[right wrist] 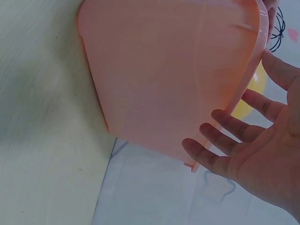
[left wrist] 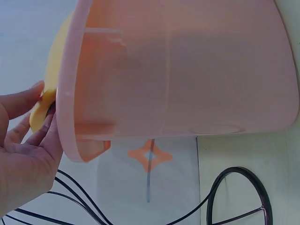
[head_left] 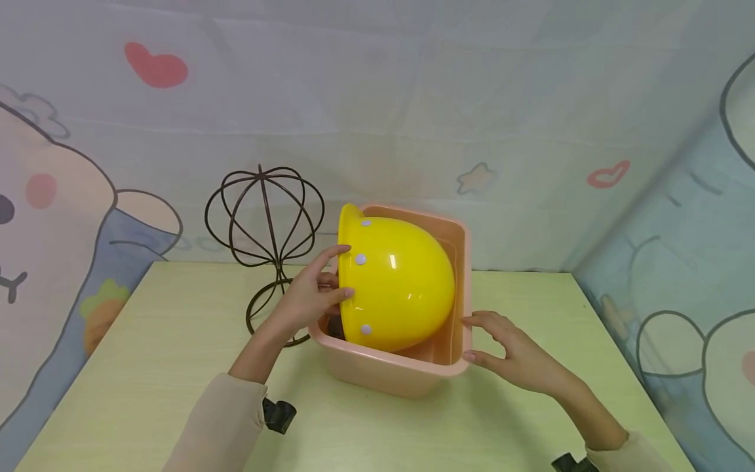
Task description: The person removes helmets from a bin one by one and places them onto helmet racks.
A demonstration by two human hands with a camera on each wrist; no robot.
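Observation:
A glossy yellow helmet [head_left: 407,282] with pale round dots lies on its side in a pink plastic bin [head_left: 383,370], its dome towards the right. My left hand [head_left: 307,295] pinches the helmet's brim at the bin's left side; the left wrist view shows thumb and fingers on either side of the yellow edge [left wrist: 36,117]. At the bin's right rim is my right hand [head_left: 513,347], its fingertips touching the rim. In the right wrist view those fingers [right wrist: 225,140] are spread and loosely extended. Something dark shows beneath the helmet, mostly hidden.
A dark wire stand [head_left: 268,216] with a globe-shaped top and a ring base stands just left of the bin. The light wooden table [head_left: 165,367] runs back to a printed cloth backdrop [head_left: 377,85].

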